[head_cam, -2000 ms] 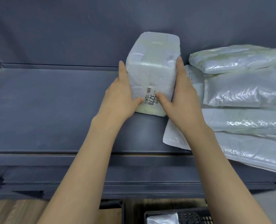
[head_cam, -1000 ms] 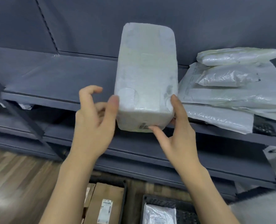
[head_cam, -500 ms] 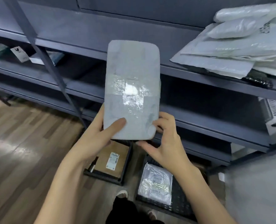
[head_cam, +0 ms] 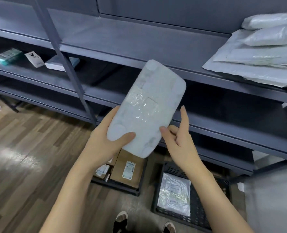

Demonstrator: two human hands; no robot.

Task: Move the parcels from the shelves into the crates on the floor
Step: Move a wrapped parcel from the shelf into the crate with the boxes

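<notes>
Evidently the left hand [head_cam: 104, 140] carries the white foam-wrapped parcel [head_cam: 146, 108], thumb on its taped face and fingers behind, tilted in mid-air in front of the shelves [head_cam: 173, 64] and above the floor crates, probably ready for lowering. The right hand [head_cam: 181, 140] is released, with only its thumb tip touching the parcel's edge. No writing shows on this face; the labels on the cardboard boxes [head_cam: 127, 170] in the left crate [head_cam: 122, 189] and on the grey mailer [head_cam: 174, 195] in the right crate [head_cam: 198, 216] are too small to read.

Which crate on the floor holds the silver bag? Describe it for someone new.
Below the dark grey metal shelving, two black plastic crates sit on the wooden floor. It is the black latticed crate on the right, holding one flat silver plastic mailer bag; the neighbouring black crate holds brown cardboard boxes.
</notes>
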